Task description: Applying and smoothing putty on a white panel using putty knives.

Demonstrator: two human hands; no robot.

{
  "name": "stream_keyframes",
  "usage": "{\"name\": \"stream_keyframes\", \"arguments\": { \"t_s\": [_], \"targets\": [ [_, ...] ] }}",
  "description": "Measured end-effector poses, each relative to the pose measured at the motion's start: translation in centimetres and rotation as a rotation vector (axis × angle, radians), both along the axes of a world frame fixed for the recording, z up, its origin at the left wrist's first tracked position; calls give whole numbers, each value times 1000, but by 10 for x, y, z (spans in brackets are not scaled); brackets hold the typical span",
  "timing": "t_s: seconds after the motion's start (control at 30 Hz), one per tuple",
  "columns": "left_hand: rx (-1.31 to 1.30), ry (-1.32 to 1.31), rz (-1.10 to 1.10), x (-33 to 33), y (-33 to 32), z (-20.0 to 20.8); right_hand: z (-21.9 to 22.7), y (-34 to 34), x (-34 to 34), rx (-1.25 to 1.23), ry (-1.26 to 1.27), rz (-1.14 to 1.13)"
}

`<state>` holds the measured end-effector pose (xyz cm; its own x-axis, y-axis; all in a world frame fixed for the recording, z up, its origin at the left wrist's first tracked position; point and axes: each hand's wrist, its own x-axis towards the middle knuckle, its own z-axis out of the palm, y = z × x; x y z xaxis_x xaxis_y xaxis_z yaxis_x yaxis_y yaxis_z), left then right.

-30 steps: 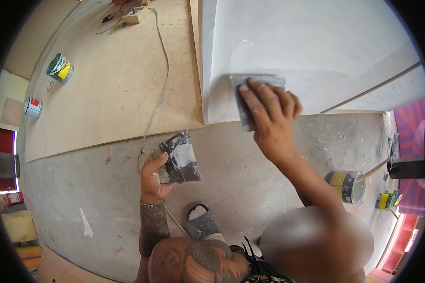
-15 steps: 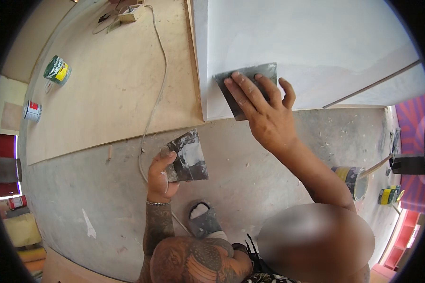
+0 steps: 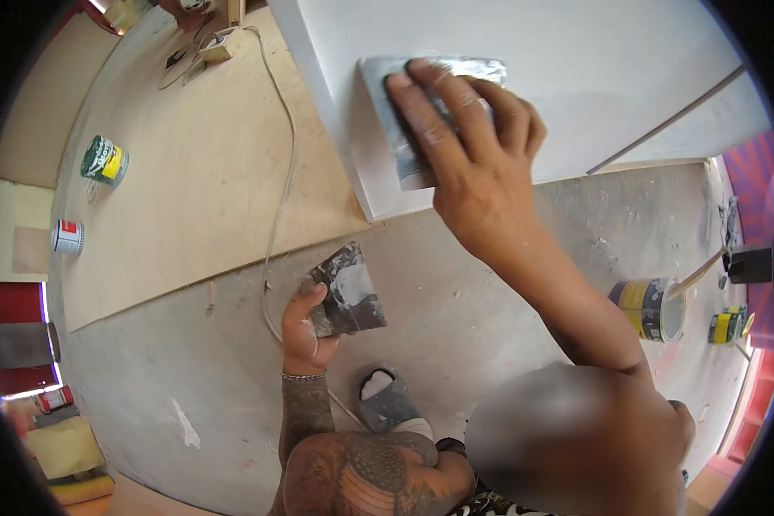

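Observation:
My right hand (image 3: 488, 176) is spread over a flat, shiny putty spreader (image 3: 411, 159), fingers pressed on its back and thumb side hidden. The spreader lies against the smooth white panel (image 3: 593, 82), close to its left edge. Lower and to the left, my left hand (image 3: 305, 325) grips a dark, smeared putty knife blade (image 3: 348, 291) with a patch of white putty on its face. The left hand's thumb lies over the near edge of that blade, which is held above the floor, apart from the panel.
A plywood sheet (image 3: 189, 172) lies at the left, crossed by a pale cable (image 3: 292, 146) leading to a socket box (image 3: 224, 45). A green tin (image 3: 105, 161) and a white tin (image 3: 67, 236) stand at its left. At right, a bucket (image 3: 649, 308) holds a stick. A slippered foot (image 3: 385, 397) is below.
My right hand has slid the spreader up the panel and slightly left. My left hand keeps its blade at nearly the same place. The whole view has tilted a little.

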<state>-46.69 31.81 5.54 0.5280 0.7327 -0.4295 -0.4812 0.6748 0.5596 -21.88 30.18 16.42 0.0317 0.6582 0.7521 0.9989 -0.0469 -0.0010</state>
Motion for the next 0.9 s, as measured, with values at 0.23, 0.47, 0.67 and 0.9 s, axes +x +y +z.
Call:
{"name": "stream_keyframes", "arguments": {
  "t_s": [0.23, 0.47, 0.67, 0.9],
  "targets": [
    [10, 20, -13, -1, -2, -5, -56, -26, -7, -347, -44, 54],
    [-36, 30, -24, -6, 0, -8, 0, 3, -7, 71, 143, 29],
    [-51, 41, 16, 4, -1, 0, -14, 7, -28, 49, 158, 63],
    [-69, 39, -13, 2, -2, -1, -11, -13, -3, 115, 335, -5]
  ]
}}
